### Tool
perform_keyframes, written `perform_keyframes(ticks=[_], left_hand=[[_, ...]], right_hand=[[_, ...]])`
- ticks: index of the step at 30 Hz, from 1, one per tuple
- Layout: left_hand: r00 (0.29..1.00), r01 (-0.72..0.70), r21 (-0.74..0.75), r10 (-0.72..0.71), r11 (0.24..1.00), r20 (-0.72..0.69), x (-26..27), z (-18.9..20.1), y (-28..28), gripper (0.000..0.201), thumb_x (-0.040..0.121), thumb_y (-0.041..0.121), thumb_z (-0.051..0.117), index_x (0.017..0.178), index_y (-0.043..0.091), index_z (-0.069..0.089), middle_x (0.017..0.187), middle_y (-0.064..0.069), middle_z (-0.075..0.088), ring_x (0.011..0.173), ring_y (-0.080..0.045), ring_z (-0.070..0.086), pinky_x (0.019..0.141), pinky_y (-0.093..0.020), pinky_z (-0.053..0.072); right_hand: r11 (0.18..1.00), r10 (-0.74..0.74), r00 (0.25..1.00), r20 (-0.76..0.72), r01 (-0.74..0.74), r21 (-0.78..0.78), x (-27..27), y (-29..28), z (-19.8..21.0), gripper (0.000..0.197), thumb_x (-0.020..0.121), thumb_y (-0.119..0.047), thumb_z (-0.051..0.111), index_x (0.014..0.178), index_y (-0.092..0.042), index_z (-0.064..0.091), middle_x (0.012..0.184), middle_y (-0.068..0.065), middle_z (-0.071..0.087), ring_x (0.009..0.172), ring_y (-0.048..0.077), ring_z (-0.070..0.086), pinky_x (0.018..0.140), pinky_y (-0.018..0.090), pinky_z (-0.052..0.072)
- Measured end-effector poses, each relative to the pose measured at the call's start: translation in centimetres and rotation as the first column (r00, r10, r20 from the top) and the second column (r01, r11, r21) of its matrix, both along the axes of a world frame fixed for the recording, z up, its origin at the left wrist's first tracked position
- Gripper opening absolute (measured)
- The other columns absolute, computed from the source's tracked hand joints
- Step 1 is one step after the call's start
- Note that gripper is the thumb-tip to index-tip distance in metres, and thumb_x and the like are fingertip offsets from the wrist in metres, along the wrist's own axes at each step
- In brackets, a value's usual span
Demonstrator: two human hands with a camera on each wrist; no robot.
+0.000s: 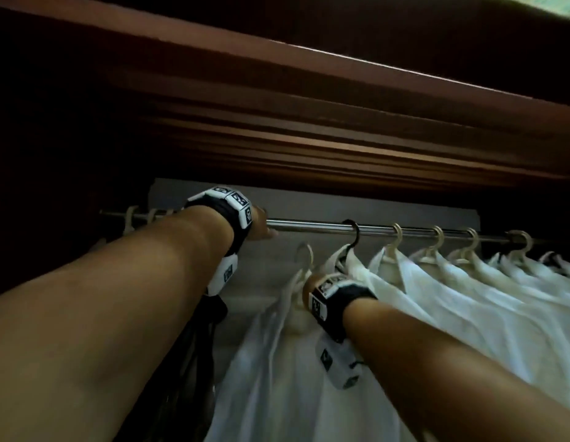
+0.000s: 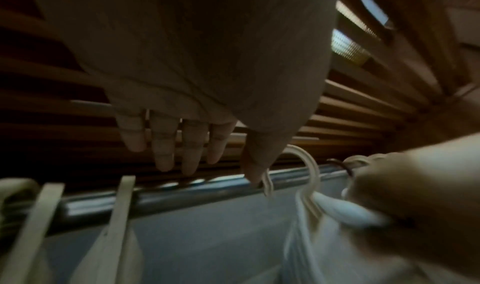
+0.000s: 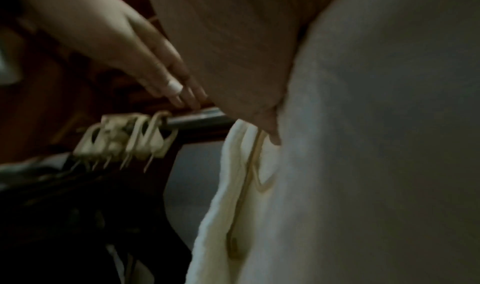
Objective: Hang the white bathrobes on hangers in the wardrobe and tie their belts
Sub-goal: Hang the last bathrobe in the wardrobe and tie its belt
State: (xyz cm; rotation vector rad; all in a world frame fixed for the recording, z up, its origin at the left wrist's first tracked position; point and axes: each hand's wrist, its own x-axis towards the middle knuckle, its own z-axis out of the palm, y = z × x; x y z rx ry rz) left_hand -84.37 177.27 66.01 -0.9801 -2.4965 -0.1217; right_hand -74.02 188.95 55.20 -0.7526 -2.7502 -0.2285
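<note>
A white bathrobe (image 1: 277, 362) hangs from a cream hanger whose hook (image 1: 306, 253) is just below the metal rail (image 1: 325, 226), not over it. My right hand (image 1: 309, 285) grips the hanger's neck together with the robe's collar; the right wrist view shows my thumb (image 3: 272, 132) pressing the hanger wire (image 3: 255, 165) into the cloth (image 3: 228, 185). My left hand (image 1: 267, 231) reaches up to the rail with straight fingers (image 2: 166, 144). Its thumb (image 2: 254, 171) touches the tip of the hook (image 2: 309, 161).
Several white robes (image 1: 437, 282) hang on the rail to the right, the nearest on a black hook (image 1: 355, 234). Empty cream hangers (image 3: 130, 140) bunch at the rail's left end above dark clothing (image 1: 194, 362). The wooden wardrobe top (image 1: 309, 122) sits close above.
</note>
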Motion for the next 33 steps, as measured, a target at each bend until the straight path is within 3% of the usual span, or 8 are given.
perform_keyframes(ticks=[3,6,13,18,20,25,30,33], left_hand=[[0.996,0.091,-0.005,-0.091,0.996,0.023,-1.5,-0.5,2.3,0.06,0.101,0.051,0.035,0.145,0.01,0.037,0.148,-0.014,0.042,0.134,-0.031,0.042,0.107,-0.034,0.03],[0.981,0.171,0.045,-0.175,0.984,0.079,-2.2,0.1,2.6,0.054,0.104,0.043,0.029,0.142,0.007,0.04,0.148,-0.015,0.041,0.135,-0.029,0.04,0.101,-0.026,0.027],[0.977,0.167,0.125,-0.182,0.978,0.116,-2.0,-0.8,2.2,0.073,0.096,0.062,0.035,0.145,0.008,0.039,0.148,-0.013,0.042,0.136,-0.029,0.039,0.107,-0.032,0.027],[0.944,0.164,0.169,-0.204,0.972,0.258,-1.2,-0.4,2.1,0.085,0.092,0.07,0.027,0.151,0.01,0.026,0.159,-0.011,0.022,0.147,-0.028,0.02,0.117,-0.042,0.012],[0.947,0.144,0.188,-0.19,0.972,0.257,-1.3,-0.5,1.9,0.093,0.087,0.077,0.027,0.152,0.011,0.025,0.159,-0.012,0.022,0.146,-0.03,0.021,0.116,-0.043,0.015],[0.975,0.094,0.16,-0.124,0.983,0.187,-2.3,-0.8,2.6,0.101,0.081,0.084,0.029,0.151,0.011,0.028,0.157,-0.015,0.028,0.144,-0.033,0.027,0.114,-0.045,0.02],[0.992,0.045,0.113,-0.058,0.993,0.113,-2.9,-0.8,3.1,0.116,0.065,0.096,0.025,0.145,0.014,0.04,0.151,-0.013,0.039,0.138,-0.032,0.038,0.113,-0.046,0.028],[0.997,0.013,0.088,-0.02,0.996,0.07,-3.4,-0.8,3.3,0.136,0.04,0.105,0.015,0.139,0.017,0.046,0.144,-0.013,0.049,0.13,-0.032,0.048,0.108,-0.049,0.035]], right_hand=[[0.995,0.031,0.989,0.148,-0.045,0.091,-2.6,2.2,-4.6,0.06,0.097,-0.02,0.05,0.151,-0.012,0.025,0.143,0.013,0.048,0.13,0.031,0.048,0.108,0.04,0.039],[0.994,0.074,0.997,0.03,-0.076,0.084,-4.3,2.9,-6.2,0.054,0.095,-0.019,0.048,0.147,-0.016,0.031,0.129,0.014,0.058,0.116,0.031,0.058,0.096,0.038,0.046],[0.988,0.019,0.983,-0.181,0.009,0.151,-0.8,2.3,1.9,0.06,0.096,-0.021,0.041,0.152,-0.015,0.019,0.136,0.014,0.052,0.122,0.031,0.053,0.102,0.043,0.042],[0.96,-0.11,0.992,-0.069,0.124,0.252,0.9,1.1,7.6,0.061,0.098,-0.025,0.049,0.151,-0.011,0.022,0.144,0.011,0.047,0.128,0.028,0.049,0.106,0.038,0.039],[0.952,-0.132,0.991,0.017,0.122,0.282,0.4,1.1,6.3,0.066,0.093,-0.025,0.059,0.148,-0.007,0.027,0.143,0.012,0.048,0.128,0.029,0.05,0.105,0.045,0.038],[0.959,-0.129,0.99,0.053,0.111,0.262,-2.3,2.9,2.5,0.087,0.092,-0.033,0.05,0.154,-0.014,-0.009,0.153,0.01,0.035,0.14,0.034,0.034,0.107,0.071,0.009],[0.991,-0.059,0.995,-0.085,0.068,0.113,-2.5,2.5,2.4,0.059,0.095,-0.023,0.049,0.148,-0.006,0.03,0.136,0.013,0.055,0.124,0.031,0.053,0.104,0.049,0.037],[0.997,-0.031,0.995,-0.091,0.037,0.067,-2.0,2.2,2.1,0.077,0.094,-0.02,0.051,0.154,-0.01,0.005,0.143,0.013,0.05,0.132,0.028,0.047,0.113,0.045,0.026]])
